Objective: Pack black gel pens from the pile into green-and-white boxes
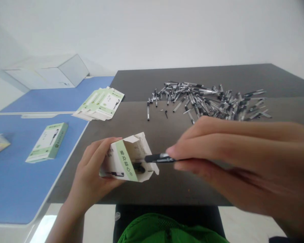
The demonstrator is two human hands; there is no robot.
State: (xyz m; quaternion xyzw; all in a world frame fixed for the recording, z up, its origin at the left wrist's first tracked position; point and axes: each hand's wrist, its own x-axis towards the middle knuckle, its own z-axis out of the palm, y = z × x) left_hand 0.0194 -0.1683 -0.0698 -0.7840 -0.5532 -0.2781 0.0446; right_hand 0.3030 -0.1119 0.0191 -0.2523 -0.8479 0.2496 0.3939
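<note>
My left hand (91, 172) is wrapped round a white and green pen box (128, 162), tilted so that its open end faces right. Dark pen ends show inside the box, low in the opening. Between the thumb and fingers of my right hand (233, 158) is a black pen (160, 158). Its far end reaches into the mouth of the box. The rest of that pen is hidden by my fingers. Beyond my right hand lies a loose heap of clear and black pens (205, 99) on the dark table.
Several flattened pen boxes (101, 103) overlap at the dark table's (91, 131) left edge. A closed-looking pen box (48, 141) lies on the blue table (15, 185), with a white carton (50, 72) behind. A small black piece (166, 114) sits near the heap.
</note>
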